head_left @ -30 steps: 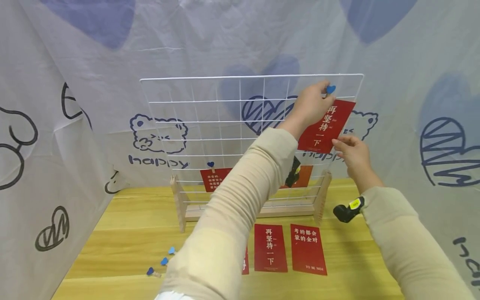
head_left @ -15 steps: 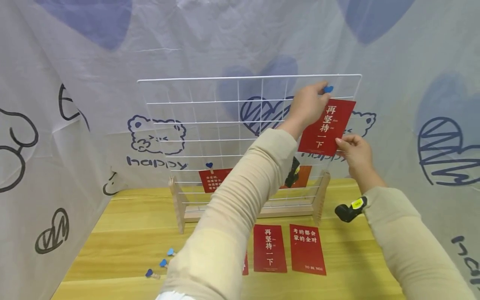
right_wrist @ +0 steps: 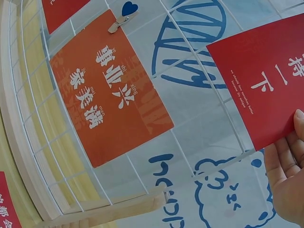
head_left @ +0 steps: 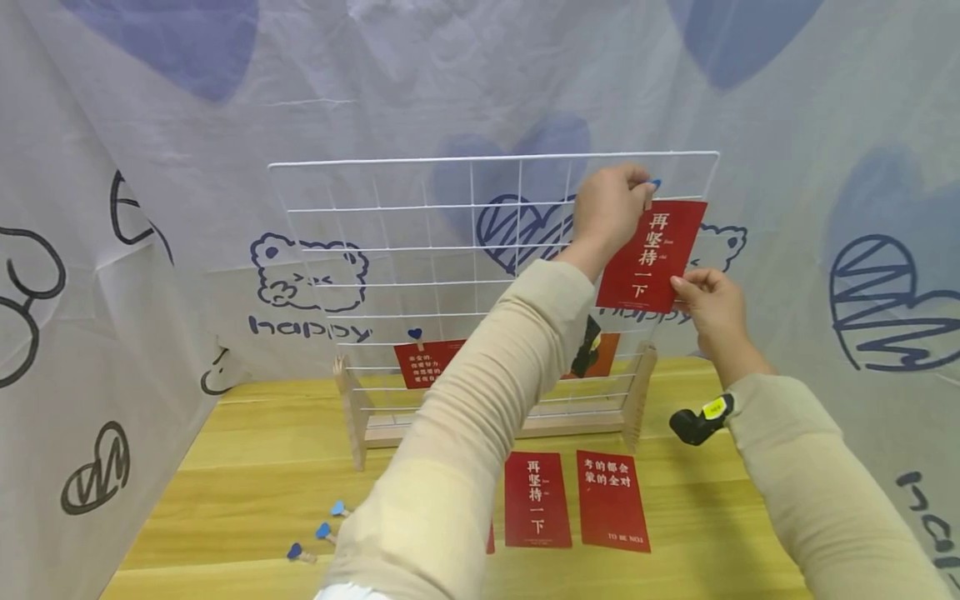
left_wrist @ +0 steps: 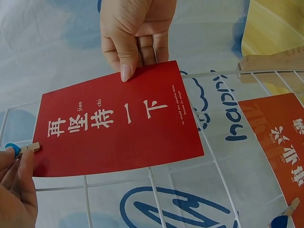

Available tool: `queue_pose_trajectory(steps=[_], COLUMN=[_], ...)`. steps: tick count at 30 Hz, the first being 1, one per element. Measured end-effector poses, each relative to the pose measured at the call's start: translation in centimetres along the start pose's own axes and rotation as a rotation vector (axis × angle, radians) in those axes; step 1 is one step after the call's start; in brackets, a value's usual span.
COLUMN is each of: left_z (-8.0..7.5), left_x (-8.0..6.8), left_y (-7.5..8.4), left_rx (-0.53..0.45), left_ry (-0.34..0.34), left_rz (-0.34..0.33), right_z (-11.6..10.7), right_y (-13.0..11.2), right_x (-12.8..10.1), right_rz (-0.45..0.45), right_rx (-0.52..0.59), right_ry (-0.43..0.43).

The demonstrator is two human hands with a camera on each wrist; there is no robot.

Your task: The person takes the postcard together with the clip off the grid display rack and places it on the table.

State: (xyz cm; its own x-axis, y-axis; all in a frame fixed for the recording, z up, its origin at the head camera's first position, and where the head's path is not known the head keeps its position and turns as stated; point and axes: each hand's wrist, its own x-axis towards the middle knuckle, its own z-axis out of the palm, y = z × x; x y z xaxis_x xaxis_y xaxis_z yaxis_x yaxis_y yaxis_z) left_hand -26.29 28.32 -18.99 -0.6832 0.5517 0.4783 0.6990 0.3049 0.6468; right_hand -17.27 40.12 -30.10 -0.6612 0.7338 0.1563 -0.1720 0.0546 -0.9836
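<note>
A red card (head_left: 651, 258) with white lettering lies against the upper right of a white wire grid rack (head_left: 420, 247). My left hand (head_left: 609, 208) pinches a small wooden clothespin with a blue heart (left_wrist: 29, 147) at the card's top edge. In the left wrist view, the clothespin's wooden tip overlaps that edge. The thumb of my right hand (head_left: 714, 310) lies on the card's front near its lower right side, with fingers behind, holding it. Lower on the rack, an orange card (right_wrist: 111, 90) hangs from a dark blue heart clothespin (right_wrist: 127, 12).
Another red card (head_left: 429, 363) hangs low on the rack's left, partly behind my left sleeve. Red cards (head_left: 537, 500) lie on the yellow wood-grain table (head_left: 225, 467), one mostly hidden by the sleeve. Several heart clothespins (head_left: 324, 531) lie at the left. A patterned cloth (head_left: 172, 333) stands behind.
The blue heart on the clothespin has turned more edge-on within my left fingers. The card now hangs slightly straighter, with my right hand still on its edge.
</note>
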Motion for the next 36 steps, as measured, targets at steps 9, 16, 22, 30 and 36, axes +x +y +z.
queue_pose_trajectory(steps=[9,16,22,30,36], left_z=[-0.1,0.0,-0.3,-0.6,-1.3], left_x=[0.2,0.1,0.0,-0.2,-1.0], left_y=[-0.2,-1.1,-1.5,-2.3,-3.2], left_rx=[0.018,-0.080,-0.119,-0.223,-0.315], left_ry=[0.052,0.101,0.157,0.154,0.125], left_rz=[0.056,0.002,0.028,0.037,0.061], right_z=[-0.1,-0.2,-0.2,0.0,0.2], right_y=[0.0,0.4,0.5,0.6,0.9], right_x=[0.1,0.0,-0.1,-0.1,-0.4], right_rz=[-0.035,-0.073,-0.113,-0.133,-0.119], right_rx=[-0.068,0.053,0.102,0.167,0.221], right_ry=[0.018,-0.040,-0.107,-0.153,-0.191])
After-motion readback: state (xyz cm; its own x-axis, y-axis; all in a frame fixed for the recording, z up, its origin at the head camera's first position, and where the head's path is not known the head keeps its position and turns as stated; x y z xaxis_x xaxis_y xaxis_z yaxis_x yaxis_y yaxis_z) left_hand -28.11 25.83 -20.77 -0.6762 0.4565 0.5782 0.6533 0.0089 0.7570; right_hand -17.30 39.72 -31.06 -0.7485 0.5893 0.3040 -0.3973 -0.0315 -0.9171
